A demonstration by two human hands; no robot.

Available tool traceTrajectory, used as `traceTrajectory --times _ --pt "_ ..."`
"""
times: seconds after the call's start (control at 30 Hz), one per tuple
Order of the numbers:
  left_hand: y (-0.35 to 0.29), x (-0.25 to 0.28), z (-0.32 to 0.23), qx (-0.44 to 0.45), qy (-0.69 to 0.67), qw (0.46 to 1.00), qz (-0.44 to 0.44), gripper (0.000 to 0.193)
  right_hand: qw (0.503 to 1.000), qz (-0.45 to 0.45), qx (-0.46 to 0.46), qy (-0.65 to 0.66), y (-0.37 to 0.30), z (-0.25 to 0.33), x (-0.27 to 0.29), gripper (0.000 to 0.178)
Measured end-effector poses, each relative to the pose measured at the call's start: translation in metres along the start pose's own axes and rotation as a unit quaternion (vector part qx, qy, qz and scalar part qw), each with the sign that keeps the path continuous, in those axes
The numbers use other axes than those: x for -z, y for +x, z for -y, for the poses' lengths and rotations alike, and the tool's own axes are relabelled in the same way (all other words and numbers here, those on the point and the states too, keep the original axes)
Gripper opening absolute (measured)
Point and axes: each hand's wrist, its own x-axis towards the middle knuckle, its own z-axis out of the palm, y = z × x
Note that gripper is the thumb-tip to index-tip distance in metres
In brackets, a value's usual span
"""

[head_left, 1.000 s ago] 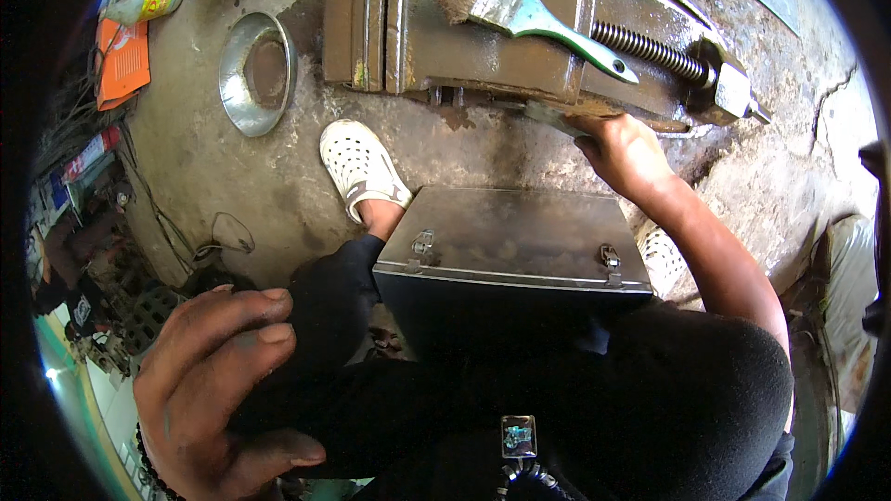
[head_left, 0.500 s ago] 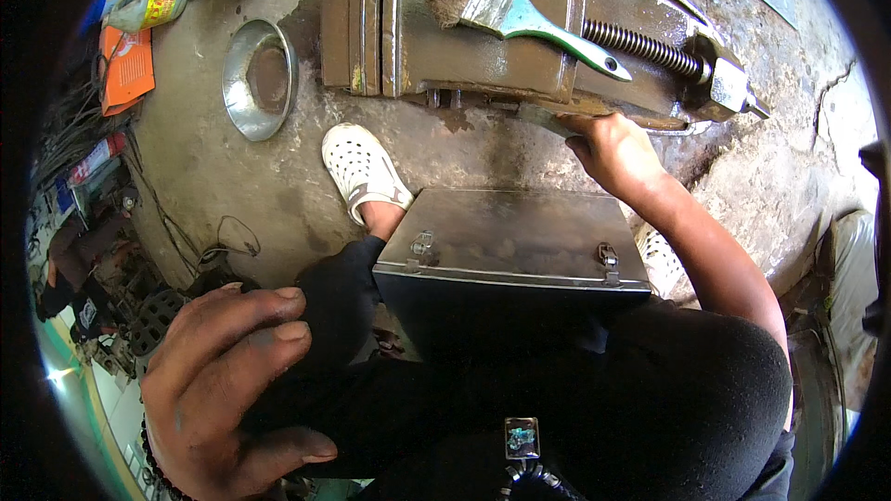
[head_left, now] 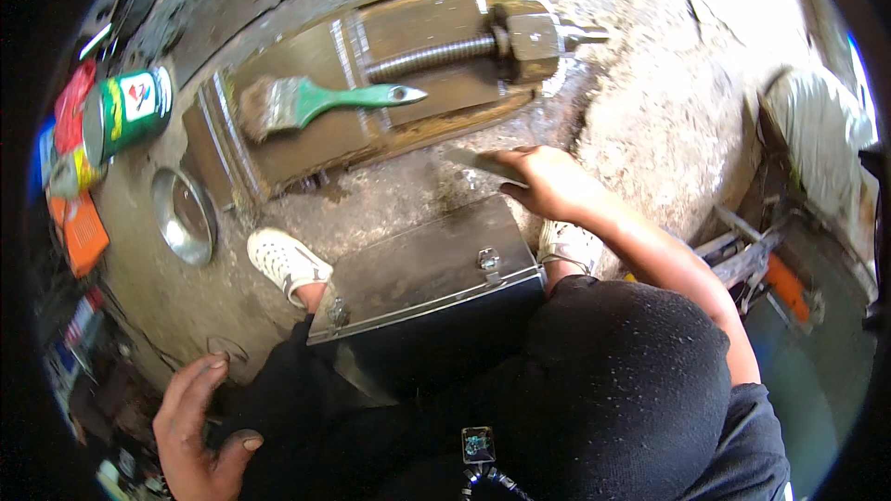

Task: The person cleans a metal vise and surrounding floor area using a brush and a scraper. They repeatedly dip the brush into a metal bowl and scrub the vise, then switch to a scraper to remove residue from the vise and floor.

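My right hand point(head_left: 554, 184) is closed on a flat grey strip point(head_left: 484, 163), thin like a scraper blade; its exact kind is unclear. The strip points left, beside the near edge of a wet brown metal vise point(head_left: 306, 65) on the floor. A long threaded screw point(head_left: 432, 57) runs along the vise to a thick block at its right end. Across the top lies a green-handled paintbrush point(head_left: 325, 104) with brown bristles. My left hand point(head_left: 200, 431) holds nothing, thumb and fingers apart, over my dark-clothed left leg at the lower left.
A metal box point(head_left: 422, 264) with two latches stands between my legs. To the left are a round metal bowl point(head_left: 184, 215), a green can point(head_left: 130, 111) and an orange packet point(head_left: 80, 234). Metal frames with an orange part point(head_left: 787, 288) and a pale cover point(head_left: 826, 130) sit right.
My view has swung to the right, so the vise, bowl and box sit further left and tilted. The right hand with its strip is now further right along the vise, apart from its edge.
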Motion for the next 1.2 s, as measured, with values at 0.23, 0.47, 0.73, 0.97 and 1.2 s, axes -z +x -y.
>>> traceTrajectory --times 0.23,0.47,0.73,0.97,1.2 --pt "0.043 -0.005 -0.025 -0.006 -0.016 0.999 0.035 0.066 0.909 -0.231 -0.325 0.118 -0.070 -0.033 0.024 0.039" --pt "0.099 -0.013 -0.037 -0.014 0.027 0.998 0.061 0.055 0.912 -0.307 -0.261 0.078 -0.038 -0.061 -0.004 0.038" --pt "0.125 -0.029 -0.040 0.029 0.038 0.997 0.067 0.053 0.894 -0.380 -0.225 0.076 -0.022 -0.067 0.000 0.038" --pt "0.127 -0.024 -0.050 0.039 0.028 0.997 0.064 0.054 0.904 -0.284 -0.302 0.102 -0.022 -0.063 0.009 0.037" --pt "0.121 -0.020 -0.058 0.014 0.028 0.997 0.071 0.055 0.901 -0.297 -0.300 0.095 -0.016 -0.061 0.006 0.037"
